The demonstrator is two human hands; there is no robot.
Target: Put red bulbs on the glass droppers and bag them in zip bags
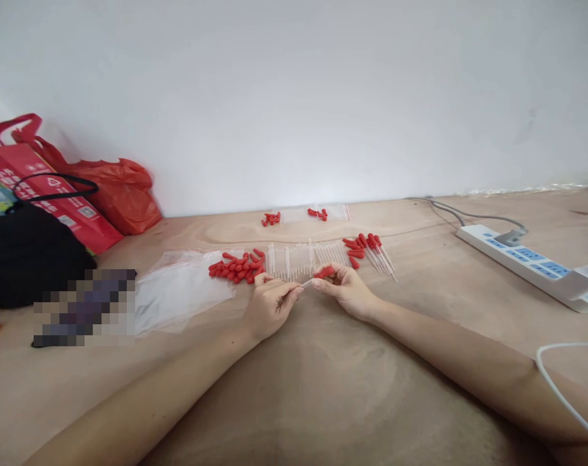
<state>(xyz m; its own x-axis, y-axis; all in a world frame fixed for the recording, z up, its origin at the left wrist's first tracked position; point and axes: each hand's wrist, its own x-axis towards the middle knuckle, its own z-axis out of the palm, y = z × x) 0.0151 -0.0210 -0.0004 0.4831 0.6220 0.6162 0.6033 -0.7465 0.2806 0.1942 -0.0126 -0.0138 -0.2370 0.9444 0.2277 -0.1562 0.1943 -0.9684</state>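
Note:
My left hand (269, 307) is closed in a pinch on a thin clear dropper tube (307, 283), which points toward my right hand. Between the fingers of my right hand (352, 294) is a red rubber bulb (325, 272), close to the tube's end; whether the two are joined I cannot make out. Just beyond my hands lies a row of clear tubes (291, 259). A heap of red bulbs (238, 266) sits to its left. To the right, several droppers with red bulbs fitted (381, 259) lie side by side, near some more red bulbs (354, 244).
Clear zip bags (187, 285) lie left of the heap. Small bags with red bulbs (317, 213) rest near the wall. A white power strip (526, 262) with plugs is at right, a white cable (548, 382) before it. Red bags (123, 194) and a black bag (32, 255) stand left.

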